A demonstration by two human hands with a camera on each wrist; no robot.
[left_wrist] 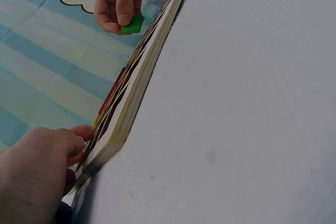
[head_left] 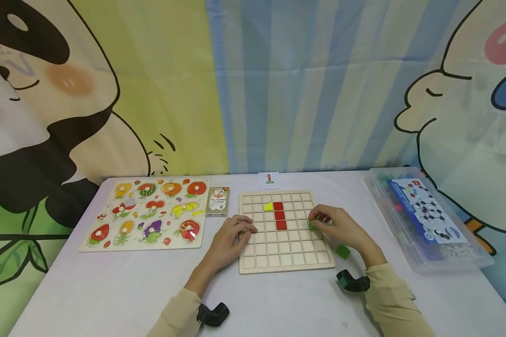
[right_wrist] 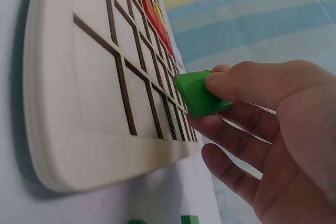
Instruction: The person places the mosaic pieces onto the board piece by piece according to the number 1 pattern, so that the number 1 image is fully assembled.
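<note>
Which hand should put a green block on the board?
Likely the right hand: it pinches a green block near the board, while the left hand touches the board's left edge.

In the head view, a card box (head_left: pixel 217 201), just left of the frame's centre, carries the words "PLAYING CARDS" in capitals across its face; the smaller print around them is too fine to make out. At the right of the same frame, a blue-and-white leaflet (head_left: pixel 427 211) at a clear plastic case (head_left: pixel 409 255) shows printed ball-and-stick molecule diagrams and a small red mark near its upper edge; its lettering is too small to read. Almost at the frame's centre, a small card (head_left: pixel 269 180) bears a printed grid with a red and green figure.
</note>
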